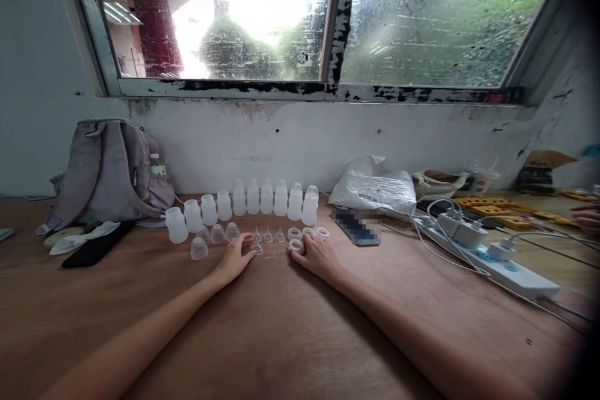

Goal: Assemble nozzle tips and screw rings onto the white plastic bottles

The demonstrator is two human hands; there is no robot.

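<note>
My left hand rests on the wooden table, thumb and fingertips around the edge of a clear nipple. Further right, my right hand touches a white ring with its fingertips. More rings lie just beyond that hand. Between the hands, clear nipples stand in a short row. Clear caps are left of my left hand. Behind everything runs a row of frosted bottles: open ones at the left, capped ones at the right.
A grey backpack and black case are at the left. A phone, silver bag and power strip with cables lie at the right. Another person's hand shows at the right edge.
</note>
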